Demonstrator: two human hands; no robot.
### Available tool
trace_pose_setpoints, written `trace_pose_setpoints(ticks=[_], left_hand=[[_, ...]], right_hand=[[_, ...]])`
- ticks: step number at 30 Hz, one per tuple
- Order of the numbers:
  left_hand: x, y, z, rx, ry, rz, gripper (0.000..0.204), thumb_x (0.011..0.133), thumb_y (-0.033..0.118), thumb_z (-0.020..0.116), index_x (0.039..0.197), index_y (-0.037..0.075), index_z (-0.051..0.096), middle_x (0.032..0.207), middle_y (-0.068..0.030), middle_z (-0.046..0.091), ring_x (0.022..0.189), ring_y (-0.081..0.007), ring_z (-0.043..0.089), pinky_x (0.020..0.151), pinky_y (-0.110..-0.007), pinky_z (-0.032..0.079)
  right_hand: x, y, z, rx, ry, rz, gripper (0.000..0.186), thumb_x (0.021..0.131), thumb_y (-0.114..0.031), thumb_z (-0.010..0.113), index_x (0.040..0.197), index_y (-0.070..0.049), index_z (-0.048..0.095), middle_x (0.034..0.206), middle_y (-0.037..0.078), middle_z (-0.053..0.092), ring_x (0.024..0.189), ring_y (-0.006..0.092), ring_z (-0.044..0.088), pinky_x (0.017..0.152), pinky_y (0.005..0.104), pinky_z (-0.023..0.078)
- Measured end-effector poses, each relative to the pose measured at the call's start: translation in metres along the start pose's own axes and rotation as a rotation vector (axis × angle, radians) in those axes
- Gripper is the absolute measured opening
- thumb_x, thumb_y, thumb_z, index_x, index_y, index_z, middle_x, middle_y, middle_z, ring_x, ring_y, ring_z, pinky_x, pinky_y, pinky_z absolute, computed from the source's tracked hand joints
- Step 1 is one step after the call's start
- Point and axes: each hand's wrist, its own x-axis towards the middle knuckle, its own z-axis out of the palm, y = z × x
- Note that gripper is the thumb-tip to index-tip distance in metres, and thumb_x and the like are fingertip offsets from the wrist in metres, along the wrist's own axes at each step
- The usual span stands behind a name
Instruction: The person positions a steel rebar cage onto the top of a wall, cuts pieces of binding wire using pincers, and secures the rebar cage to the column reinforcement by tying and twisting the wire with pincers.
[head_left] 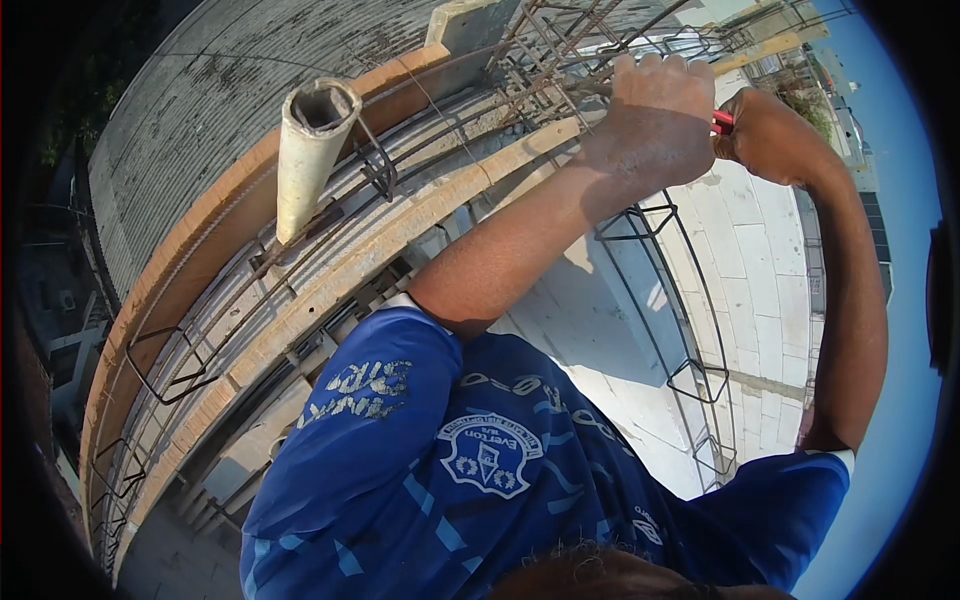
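My left hand (pixel 662 112) is closed in a fist at the upper right, beside a tangle of rusty reinforcing bars (pixel 560 48). Whatever it grips is hidden behind the knuckles. Close to its right, my right hand (pixel 762 138) is wrapped round a tool with a red handle (pixel 722 122). Only a short red piece of that tool shows between the two hands, so its exact kind cannot be made out. Below the hands runs a thin rebar cage (pixel 655 228) with square stirrups.
A long wooden formwork board (pixel 200 215) curves along the left, with a second plank (pixel 380 245) inside it and bent stirrups between. An upright whitish pipe (pixel 308 165) stands there. Corrugated roofing (pixel 215 130) lies beyond, and pale block paving (pixel 755 250) spreads below on the right.
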Motion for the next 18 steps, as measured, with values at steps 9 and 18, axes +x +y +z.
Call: trace_pose_setpoints(ticks=[9, 18], left_hand=[[0.024, -0.004, 0.011, 0.046, -0.294, -0.143, 0.031, 0.068, 0.016, 0.072, 0.095, 0.002, 0.068, 0.083, -0.0183, 0.070, 0.086, -0.0305, 0.070, 0.074, -0.043, 0.053], [0.024, 0.002, 0.007, -0.010, -0.625, -0.093, 0.029, 0.069, 0.018, 0.066, 0.093, 0.002, 0.071, 0.090, -0.0153, 0.070, 0.089, -0.0302, 0.067, 0.078, -0.044, 0.051]], right_hand=[[0.016, 0.014, -0.018, 0.345, -0.304, 0.148, 0.032, 0.068, -0.022, 0.081, 0.079, 0.005, 0.068, 0.060, 0.017, 0.064, 0.048, 0.0238, 0.064, 0.041, 0.0355, 0.048], [-0.007, 0.001, 0.043, -0.357, 0.532, -0.021, 0.010, 0.081, -0.011, 0.065, 0.082, -0.001, 0.064, 0.068, 0.017, 0.065, 0.064, 0.0261, 0.069, 0.057, 0.0403, 0.053]])
